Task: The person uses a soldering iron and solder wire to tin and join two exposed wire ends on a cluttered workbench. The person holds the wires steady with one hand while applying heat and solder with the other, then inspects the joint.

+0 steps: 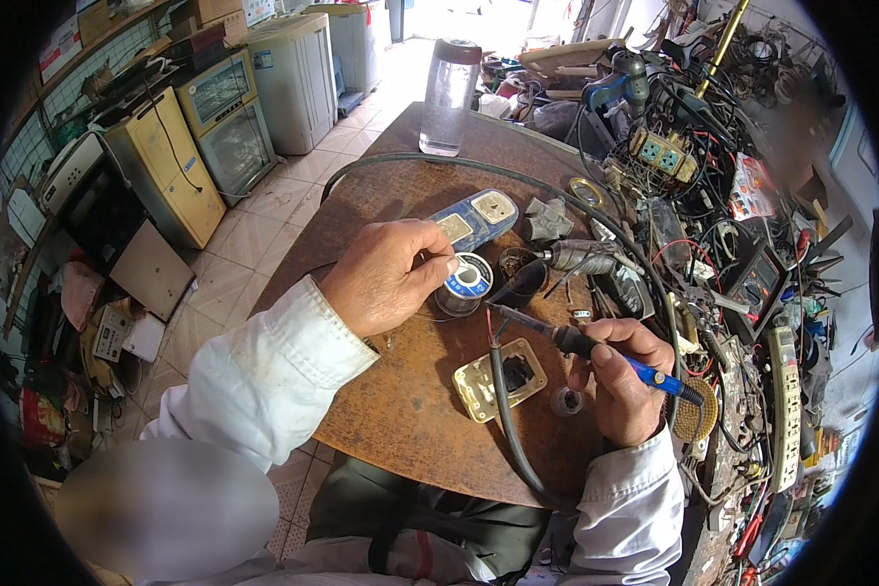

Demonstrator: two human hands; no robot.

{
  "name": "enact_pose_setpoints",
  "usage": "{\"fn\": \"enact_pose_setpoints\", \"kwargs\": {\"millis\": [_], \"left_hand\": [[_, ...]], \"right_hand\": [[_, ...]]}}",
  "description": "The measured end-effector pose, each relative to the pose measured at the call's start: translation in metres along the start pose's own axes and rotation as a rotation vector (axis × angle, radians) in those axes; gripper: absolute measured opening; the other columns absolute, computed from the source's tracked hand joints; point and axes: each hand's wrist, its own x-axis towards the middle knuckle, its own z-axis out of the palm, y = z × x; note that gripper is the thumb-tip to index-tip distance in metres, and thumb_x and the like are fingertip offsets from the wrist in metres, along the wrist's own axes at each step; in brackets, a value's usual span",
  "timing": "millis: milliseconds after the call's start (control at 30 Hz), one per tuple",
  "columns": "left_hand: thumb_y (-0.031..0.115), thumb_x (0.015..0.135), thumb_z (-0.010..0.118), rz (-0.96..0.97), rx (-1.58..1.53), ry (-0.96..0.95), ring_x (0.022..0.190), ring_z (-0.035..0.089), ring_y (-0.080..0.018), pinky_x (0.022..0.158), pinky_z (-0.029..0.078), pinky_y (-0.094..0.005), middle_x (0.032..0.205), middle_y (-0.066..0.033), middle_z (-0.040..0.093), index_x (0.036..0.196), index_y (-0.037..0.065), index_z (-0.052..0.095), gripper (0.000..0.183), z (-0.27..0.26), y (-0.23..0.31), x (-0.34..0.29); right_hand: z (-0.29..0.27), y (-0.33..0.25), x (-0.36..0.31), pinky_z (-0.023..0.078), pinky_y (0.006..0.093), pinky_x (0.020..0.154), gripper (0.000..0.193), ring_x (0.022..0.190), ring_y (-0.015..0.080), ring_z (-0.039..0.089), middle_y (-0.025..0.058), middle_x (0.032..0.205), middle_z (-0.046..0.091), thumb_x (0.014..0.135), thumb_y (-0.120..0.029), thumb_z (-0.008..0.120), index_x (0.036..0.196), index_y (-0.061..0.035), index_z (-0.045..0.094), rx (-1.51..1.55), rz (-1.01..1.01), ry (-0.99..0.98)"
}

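Observation:
In my right hand point(627, 376) is a soldering iron point(654, 379) with a blue and black handle, its tip pointing left. The tip is close to the bare, reddish wire ends of a thick black cable point(505, 391). My left hand point(386, 276) is closed in a pinch over a spool of solder point(462, 291), apparently on a strand of solder wire at the fingertips. Beside the cable lies an open cream plastic housing point(479, 396) with a dark part inside. A small dark cup point(525, 278) stands right of the spool, and a blue and cream power strip point(483, 217) lies behind it.
A clear water bottle point(449, 98) stands at the table's far end. Another thick cable point(547, 174) curves across the wooden table point(400, 410). Tangled wires, tools and a multimeter point(755, 283) crowd the right side. Old appliances point(298, 83) line the tiled floor on the left.

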Motion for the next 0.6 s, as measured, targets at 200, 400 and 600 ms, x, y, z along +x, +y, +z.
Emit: {"fn": "enact_pose_setpoints", "kwargs": {"millis": [200,400,600], "left_hand": [[0.012,0.091,0.066,0.010,-0.006,0.006,0.073,0.059,-0.0127,0.066,0.049,-0.0321,0.078,-0.0121,0.066,0.093,-0.004,0.065,0.016,0.0009,-0.0014,0.0003],[0.012,0.091,0.066,0.024,0.006,0.005,0.073,0.059,-0.0129,0.066,0.048,-0.0326,0.078,-0.0122,0.065,0.093,-0.005,0.065,0.016,0.0002,-0.0019,0.0002],[0.011,0.091,0.066,0.004,-0.003,-0.004,0.073,0.058,-0.0126,0.066,0.048,-0.0324,0.078,-0.0120,0.065,0.093,-0.004,0.065,0.016,-0.0002,0.0006,0.0004]], "right_hand": [[0.0000,-0.0006,0.0000,0.052,0.0271,0.058,0.024,0.064,0.0150,0.062,0.0136,0.088,0.069,0.086,-0.011,0.069,0.101,0.0071,0.065,0.002,-0.002,-0.001],[-0.0013,0.0020,0.0001,0.052,0.0273,0.058,0.024,0.064,0.0149,0.063,0.0134,0.089,0.069,0.087,-0.011,0.070,0.102,0.0070,0.065,-0.012,-0.009,-0.002],[-0.0003,-0.0001,-0.0004,0.052,0.0273,0.058,0.024,0.063,0.0151,0.063,0.0133,0.088,0.069,0.087,-0.011,0.070,0.101,0.0069,0.065,-0.006,-0.010,0.003]]}}
